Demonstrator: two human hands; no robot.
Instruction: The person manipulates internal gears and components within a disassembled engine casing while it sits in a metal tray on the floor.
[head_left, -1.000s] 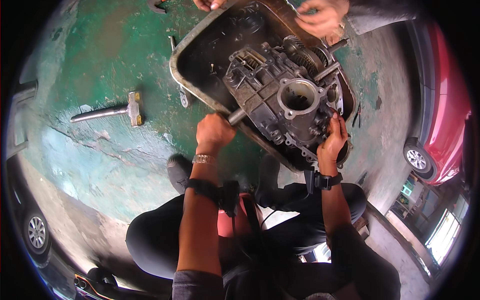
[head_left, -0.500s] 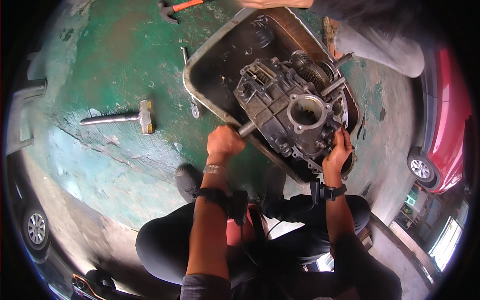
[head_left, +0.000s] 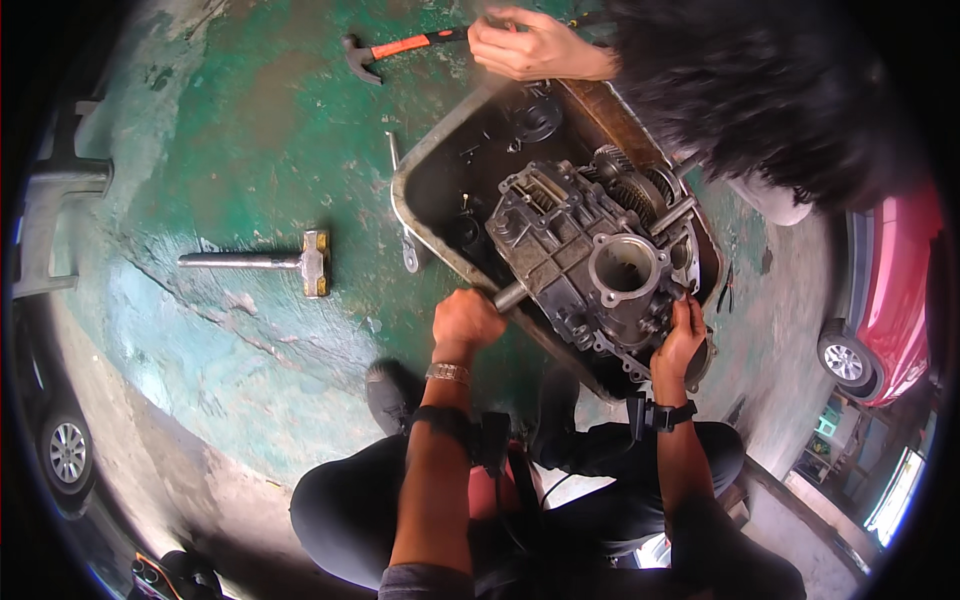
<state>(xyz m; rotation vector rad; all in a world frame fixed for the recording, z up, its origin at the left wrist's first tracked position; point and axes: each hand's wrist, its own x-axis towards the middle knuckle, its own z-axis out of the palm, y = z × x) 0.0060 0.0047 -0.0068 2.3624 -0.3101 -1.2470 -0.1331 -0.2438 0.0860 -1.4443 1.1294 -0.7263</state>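
Gear housing, grey and grimy, sitting tilted inside a big metal tray on the green floor, and there are two bare hands on the job here! The left hand is balled into a fist, fingers wrapped right round the end of a metal shaft that pokes from the housing's left side across the tray's rim. Over to the right hand: fingers bent, the tips up against the housing's lower right edge, just below the round flanged opening. Whether those fingers have closed on that edge, I can't tell from where I stand.

Up at the far side of the housing, toothed gears show bare, with a second rod angled out beside them. Across the tray, a co-worker's hand reaches in over the far rim, fingers loosely curled, close by the claw hammer with its orange and black handle; I can't make out whether the two touch.

Out on the floor to the left, well apart from the tray, lies a sledgehammer, its handle pointing away left. A long metal tool lies partly hidden by the tray's left corner, and away to the right stands a red car.
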